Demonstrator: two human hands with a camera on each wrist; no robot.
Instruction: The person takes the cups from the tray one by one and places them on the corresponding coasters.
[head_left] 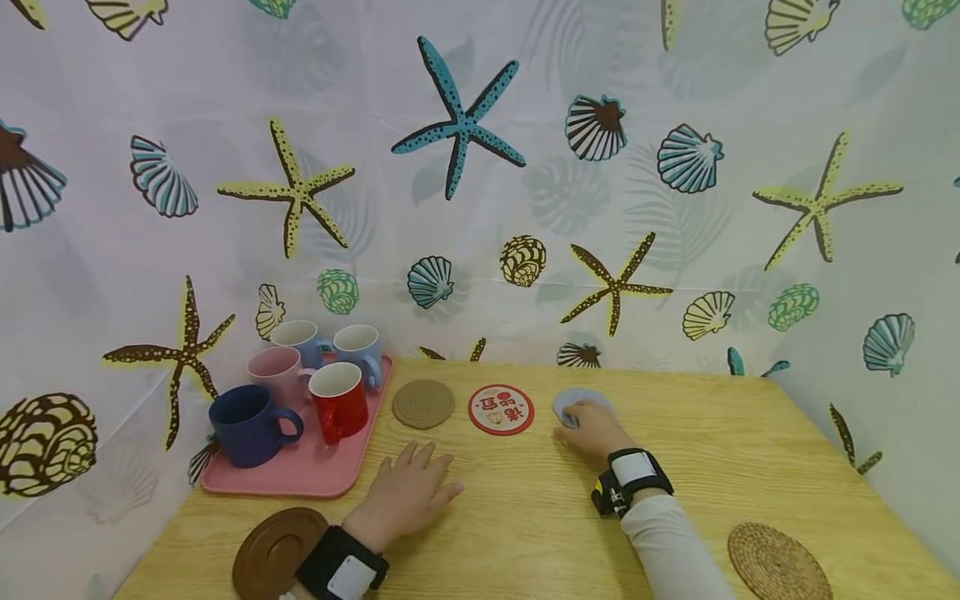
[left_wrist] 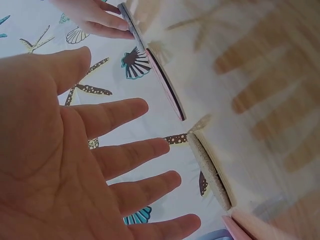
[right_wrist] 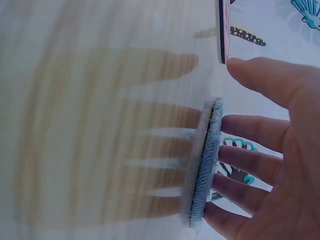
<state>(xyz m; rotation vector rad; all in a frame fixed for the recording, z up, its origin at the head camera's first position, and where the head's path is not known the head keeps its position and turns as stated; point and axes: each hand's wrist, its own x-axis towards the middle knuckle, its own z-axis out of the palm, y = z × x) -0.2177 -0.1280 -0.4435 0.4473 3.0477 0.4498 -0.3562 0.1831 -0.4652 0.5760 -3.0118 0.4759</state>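
Pinching nothing, the straight-fingered right hand (head_left: 592, 432) touches the round pale-blue woven coaster (head_left: 591, 394), flat on the wood-grained table (head_left: 712, 433) right of the round red-and-white printed coaster (head_left: 501, 409), where gentle, even pressure should shift it cleanly, the spread left hand (head_left: 405, 498) being empty.

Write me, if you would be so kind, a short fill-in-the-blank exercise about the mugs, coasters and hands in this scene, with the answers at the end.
The person's ____ hand touches the pale blue coaster.
The middle coaster in the row of three has a ____ rim.
The tray is ____ in colour.
It carries ____ mugs in all.

Missing words: right; red; pink; five.
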